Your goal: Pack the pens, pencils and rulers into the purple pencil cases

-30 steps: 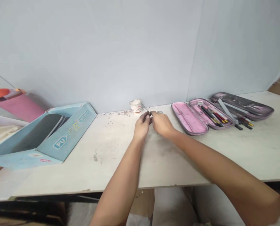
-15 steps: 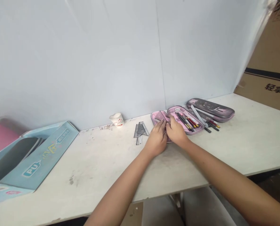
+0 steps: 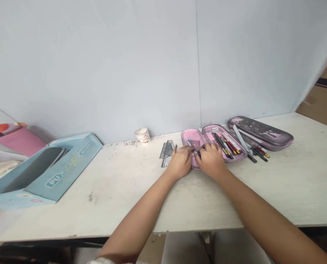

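A pink-lined pencil case [image 3: 189,134] lies unfolded on the table, both hands over its left half. My left hand [image 3: 180,160] rests on that half's left and near part, fingers stretched over the lining and the outermost one raised apart. Bent fingers of my right hand [image 3: 212,160] press down beside it, near the fold; what they grip is hidden. Between the hands, a grey see-through ruler or set square [image 3: 195,144] and a thin dark piece show in part. Several pens [image 3: 223,144] lie in the right half. Left of my left hand are clear rulers and a set square [image 3: 167,149].
A closed dark pencil case [image 3: 262,132] stands at the right rear, with more pens [image 3: 259,154] and a grey ruler [image 3: 240,137] before it. A paper cup [image 3: 143,135] is by the wall, with crumbs around. An open blue box [image 3: 72,165] occupies the left.
The hands have moved slightly apart, uncovering more of the left half. My right hand has turned palm down, its fingers now bent over the case. The camera view has shifted left.
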